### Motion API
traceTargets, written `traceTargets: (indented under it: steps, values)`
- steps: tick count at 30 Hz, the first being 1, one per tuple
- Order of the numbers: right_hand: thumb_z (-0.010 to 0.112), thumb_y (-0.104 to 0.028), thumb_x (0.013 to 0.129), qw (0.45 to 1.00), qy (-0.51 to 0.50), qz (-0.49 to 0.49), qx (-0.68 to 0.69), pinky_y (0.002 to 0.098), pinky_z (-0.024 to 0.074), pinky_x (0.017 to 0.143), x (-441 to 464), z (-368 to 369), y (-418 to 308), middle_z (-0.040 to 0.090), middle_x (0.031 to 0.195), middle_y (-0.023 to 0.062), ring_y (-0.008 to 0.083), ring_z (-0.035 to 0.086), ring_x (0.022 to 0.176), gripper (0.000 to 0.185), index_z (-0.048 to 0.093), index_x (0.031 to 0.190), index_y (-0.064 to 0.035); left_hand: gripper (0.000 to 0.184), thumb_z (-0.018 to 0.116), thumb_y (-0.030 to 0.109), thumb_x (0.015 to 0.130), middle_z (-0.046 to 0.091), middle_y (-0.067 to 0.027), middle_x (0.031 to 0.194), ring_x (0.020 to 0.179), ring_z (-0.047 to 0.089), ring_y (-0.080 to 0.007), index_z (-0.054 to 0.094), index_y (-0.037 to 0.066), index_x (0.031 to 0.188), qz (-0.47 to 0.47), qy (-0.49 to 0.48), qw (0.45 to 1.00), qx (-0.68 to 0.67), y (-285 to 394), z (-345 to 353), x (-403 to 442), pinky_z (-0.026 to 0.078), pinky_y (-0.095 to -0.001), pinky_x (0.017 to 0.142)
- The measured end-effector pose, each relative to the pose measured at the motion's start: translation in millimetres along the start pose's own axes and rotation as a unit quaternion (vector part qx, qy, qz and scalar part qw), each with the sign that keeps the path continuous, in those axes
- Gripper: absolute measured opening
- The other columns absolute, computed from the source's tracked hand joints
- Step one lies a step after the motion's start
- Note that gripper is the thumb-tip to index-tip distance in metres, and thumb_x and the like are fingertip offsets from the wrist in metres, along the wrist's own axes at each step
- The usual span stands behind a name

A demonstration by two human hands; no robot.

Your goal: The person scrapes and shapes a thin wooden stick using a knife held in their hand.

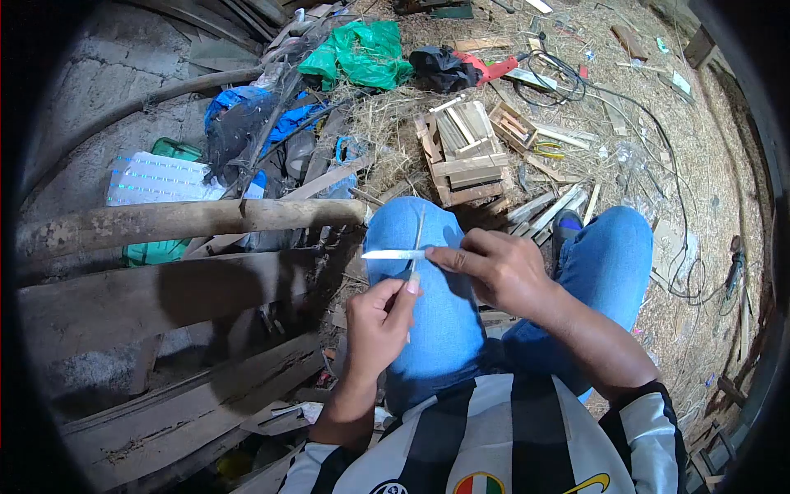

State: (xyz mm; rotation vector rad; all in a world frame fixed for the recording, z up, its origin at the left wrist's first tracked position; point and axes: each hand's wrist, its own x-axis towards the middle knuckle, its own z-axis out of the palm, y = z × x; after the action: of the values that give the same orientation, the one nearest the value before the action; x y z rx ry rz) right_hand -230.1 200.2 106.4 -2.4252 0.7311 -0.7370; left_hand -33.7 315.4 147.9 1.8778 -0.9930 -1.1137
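Note:
My right hand [506, 267] is closed around a knife whose handle is hidden in the fingers. Its pale blade [391, 255] points left, tapering to a tip. In my left hand [380, 321], pinched between thumb and fingers, a thin stick [420, 230] stands nearly upright. The blade crosses the stick just above the left fingertips; whether they touch cannot be made out. Both hands are over my left knee [403, 222], in blue jeans.
A wooden rail [206, 222] runs along the left. On the straw-covered ground lie a small wooden crate [469, 156], a smaller wooden box [512, 126], yellow-handled pliers [549, 150], a red power tool [494, 68] with a black cord and a green plastic bag [362, 53].

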Motion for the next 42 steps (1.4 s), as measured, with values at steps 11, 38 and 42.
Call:
traceTargets:
  steps: [11, 38, 42]
  values:
    - [0.074, -0.007, 0.072, 1.0, -0.016, -0.017, -0.017, 0.0378, 0.0538, 0.053, -1.5, 3.8, -4.4, 0.058, 0.08, 0.0022, 0.0228, 0.065, 0.067, 0.062, 0.072, 0.13, -0.0273, 0.032, 0.063, 0.023, 0.105, 0.055, 0.001, 0.052, 0.044, 0.049, -0.0043, 0.072, 0.0, 0.086, 0.01, -0.03, 0.999, 0.011, -5.6, -2.3, 3.7, 0.035, -0.0256, 0.042]
    - [0.078, -0.007, 0.074, 0.996, 0.025, 0.069, -0.045, 0.04, 0.0548, 0.055, 8.7, 2.9, 9.1, 0.063, 0.085, 0.0036, 0.0262, 0.067, 0.069, 0.06, 0.072, 0.131, -0.0264, 0.037, 0.055, 0.026, 0.107, 0.051, -0.0026, 0.051, 0.039, 0.044, -0.0096, 0.063, 0.001, 0.082, -0.064, -0.108, 0.977, -0.173, -15.9, -15.2, 4.8, 0.036, -0.025, 0.039]
    - [0.073, -0.015, 0.081, 1.0, -0.01, -0.014, 0.018, 0.0418, 0.0548, 0.054, 5.3, 8.7, -4.3, 0.062, 0.083, 0.0053, 0.028, 0.068, 0.067, 0.047, 0.072, 0.127, -0.0257, 0.036, 0.056, 0.027, 0.106, 0.051, -0.0028, 0.052, 0.039, 0.045, -0.01, 0.063, 0.001, 0.082, -0.075, -0.1, 0.971, -0.201, -16.8, -15.0, 3.9, 0.037, -0.0253, 0.04]
